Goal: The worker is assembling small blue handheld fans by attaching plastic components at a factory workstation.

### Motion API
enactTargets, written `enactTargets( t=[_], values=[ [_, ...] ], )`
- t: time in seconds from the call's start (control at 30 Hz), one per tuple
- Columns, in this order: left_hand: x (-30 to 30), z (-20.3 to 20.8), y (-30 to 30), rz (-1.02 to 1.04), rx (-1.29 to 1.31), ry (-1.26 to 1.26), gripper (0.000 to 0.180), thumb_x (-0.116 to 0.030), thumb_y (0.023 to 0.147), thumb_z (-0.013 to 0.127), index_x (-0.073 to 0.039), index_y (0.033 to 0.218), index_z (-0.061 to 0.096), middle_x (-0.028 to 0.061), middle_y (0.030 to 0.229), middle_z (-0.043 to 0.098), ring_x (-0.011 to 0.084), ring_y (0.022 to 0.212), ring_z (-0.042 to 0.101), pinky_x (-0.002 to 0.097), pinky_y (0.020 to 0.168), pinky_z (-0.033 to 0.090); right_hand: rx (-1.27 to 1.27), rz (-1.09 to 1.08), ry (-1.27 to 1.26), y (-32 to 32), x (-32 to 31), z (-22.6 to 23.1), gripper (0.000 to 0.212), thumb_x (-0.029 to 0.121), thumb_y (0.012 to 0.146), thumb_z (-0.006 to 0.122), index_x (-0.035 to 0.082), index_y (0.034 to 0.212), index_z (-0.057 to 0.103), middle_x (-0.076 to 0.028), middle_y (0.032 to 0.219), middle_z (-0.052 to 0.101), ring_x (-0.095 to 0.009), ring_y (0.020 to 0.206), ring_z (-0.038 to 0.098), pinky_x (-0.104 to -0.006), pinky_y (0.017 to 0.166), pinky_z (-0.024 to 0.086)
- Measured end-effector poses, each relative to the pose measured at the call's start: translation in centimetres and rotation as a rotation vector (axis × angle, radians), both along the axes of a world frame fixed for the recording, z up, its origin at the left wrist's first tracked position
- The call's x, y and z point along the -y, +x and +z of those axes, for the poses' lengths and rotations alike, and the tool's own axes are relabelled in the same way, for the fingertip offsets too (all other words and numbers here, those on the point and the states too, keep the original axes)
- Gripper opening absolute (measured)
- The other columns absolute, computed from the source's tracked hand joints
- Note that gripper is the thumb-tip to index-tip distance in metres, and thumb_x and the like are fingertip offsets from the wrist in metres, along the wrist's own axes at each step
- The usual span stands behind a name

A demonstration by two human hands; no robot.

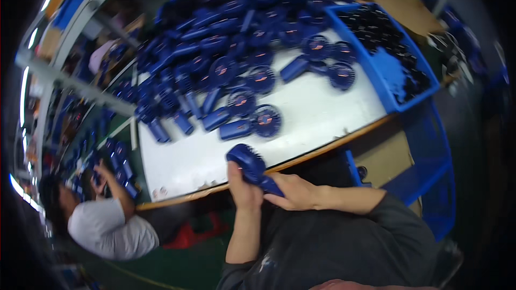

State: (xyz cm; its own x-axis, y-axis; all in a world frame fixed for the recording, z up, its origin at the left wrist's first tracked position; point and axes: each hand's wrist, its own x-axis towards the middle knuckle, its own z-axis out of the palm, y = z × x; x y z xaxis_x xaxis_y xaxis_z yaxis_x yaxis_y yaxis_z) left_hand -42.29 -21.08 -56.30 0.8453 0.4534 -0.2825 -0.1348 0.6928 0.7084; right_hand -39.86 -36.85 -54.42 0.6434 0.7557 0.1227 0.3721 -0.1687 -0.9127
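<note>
Between my two hands, just over the table's near edge, I hold a dark blue handheld fan (245, 162), tilted, with its round ribbed head up and to the left. My left hand (243, 187) grips the fan's head from below and the left. Wrapped around the fan's handle at the lower right is my right hand (293, 191); part of the handle is hidden by it. Closest on the table lies another blue fan (266, 121), its round grille facing up and its handle pointing left.
A large heap of blue fans (226, 27) covers the back of the white table (317, 113). At the right stands a blue bin (388, 99) of small black parts, with cardboard (403, 5) behind. Lower right is a blue crate (435, 172). A person (110, 225) works at the left.
</note>
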Motion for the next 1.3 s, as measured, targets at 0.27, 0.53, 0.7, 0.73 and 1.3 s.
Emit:
enactTargets(
  t=[0.27, 0.53, 0.7, 0.73, 1.3],
  values=[
    [5.3, 2.4, 1.4, -0.672, 0.304, -0.176, 0.072, -0.058, 0.091, 0.059, -0.003, 0.135, 0.049, 0.0143, 0.147, 0.044, 0.0323, 0.133, 0.044, 0.0492, 0.115, 0.031, 0.294, 0.276, -0.322, 8.1, 4.7, 7.1, 0.047, 0.038, 0.095, 0.057, -0.008, 0.103, 0.062, -0.029, 0.103, 0.066, -0.044, 0.082, 0.066, -0.0474, 0.080, 0.054],
    [3.2, 3.2, -0.2, -0.612, 0.435, -0.304, 0.039, 0.001, 0.082, 0.070, -0.007, 0.116, 0.055, 0.0118, 0.100, 0.058, 0.0281, 0.099, 0.059, 0.0525, 0.087, 0.054, 0.538, -0.742, -0.727, 31.1, 25.2, 5.3, 0.023, 0.002, 0.077, 0.062, 0.002, 0.099, 0.069, -0.022, 0.099, 0.069, -0.038, 0.098, 0.067, -0.0444, 0.086, 0.053],
    [2.5, 2.0, -0.3, -0.605, 0.491, -0.203, 0.035, 0.004, 0.082, 0.068, -0.004, 0.114, 0.055, 0.0137, 0.099, 0.057, 0.0280, 0.098, 0.059, 0.0482, 0.076, 0.060, 0.602, -0.716, -0.857, 34.0, 30.3, -1.7, 0.019, 0.004, 0.078, 0.063, 0.002, 0.095, 0.069, -0.020, 0.098, 0.070, -0.039, 0.096, 0.067, -0.0465, 0.087, 0.053],
    [2.3, 1.9, -0.4, -0.588, 0.432, -0.128, 0.034, 0.004, 0.083, 0.067, -0.003, 0.114, 0.054, 0.0141, 0.098, 0.058, 0.0277, 0.097, 0.060, 0.0461, 0.074, 0.061, 0.551, -0.742, -0.875, 34.1, 29.9, -1.1, 0.018, 0.004, 0.078, 0.062, 0.002, 0.094, 0.069, -0.019, 0.097, 0.070, -0.039, 0.095, 0.067, -0.0467, 0.086, 0.053],
    [4.3, 2.8, -0.1, -0.264, 0.079, 0.341, 0.025, 0.007, 0.088, 0.065, 0.002, 0.111, 0.055, 0.0098, 0.096, 0.061, 0.0151, 0.074, 0.064, 0.0294, 0.062, 0.059, -0.483, -0.110, 0.251, 6.2, 4.9, 1.5, 0.025, 0.009, 0.090, 0.071, -0.002, 0.109, 0.061, -0.003, 0.089, 0.063, -0.005, 0.081, 0.058, -0.0224, 0.070, 0.050]
  ],
)
